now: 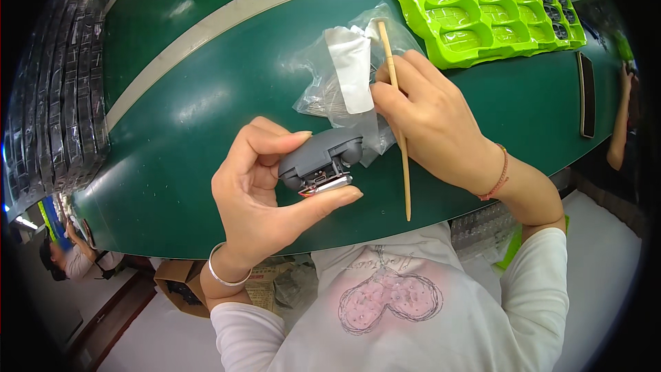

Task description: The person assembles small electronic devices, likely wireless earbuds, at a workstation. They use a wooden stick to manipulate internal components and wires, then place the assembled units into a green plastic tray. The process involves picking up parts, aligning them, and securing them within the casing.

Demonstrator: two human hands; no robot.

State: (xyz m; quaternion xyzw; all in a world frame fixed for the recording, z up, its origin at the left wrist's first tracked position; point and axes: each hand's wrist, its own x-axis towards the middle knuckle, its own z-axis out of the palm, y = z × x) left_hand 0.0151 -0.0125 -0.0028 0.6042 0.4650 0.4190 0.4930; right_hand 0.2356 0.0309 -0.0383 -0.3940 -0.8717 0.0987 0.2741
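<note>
My left hand (pixel 251 196) grips a dark grey plastic casing (pixel 320 151) between thumb and fingers, above the green table. The casing's open side faces me, showing a silvery part and thin coloured wires inside. In my right hand (pixel 441 120), a thin wooden stick (pixel 406 189) slants through the bent fingers, its pointed end toward me. Those fingertips are at a clear plastic bag (pixel 306 72) lying on the table. Thin metal pieces (pixel 327 105) show through the bag, and a white strip (pixel 351 69) lies over it. Whether the right fingertips also pinch something is hidden.
A bright green moulded tray (pixel 461 17) lies at the far right, dark parts in some pockets. A black phone-like slab (pixel 586 96) is near the right edge. Stacked black trays (pixel 58 96) stand at left; a cardboard box (pixel 182 289) sits below. Other people are at both sides.
</note>
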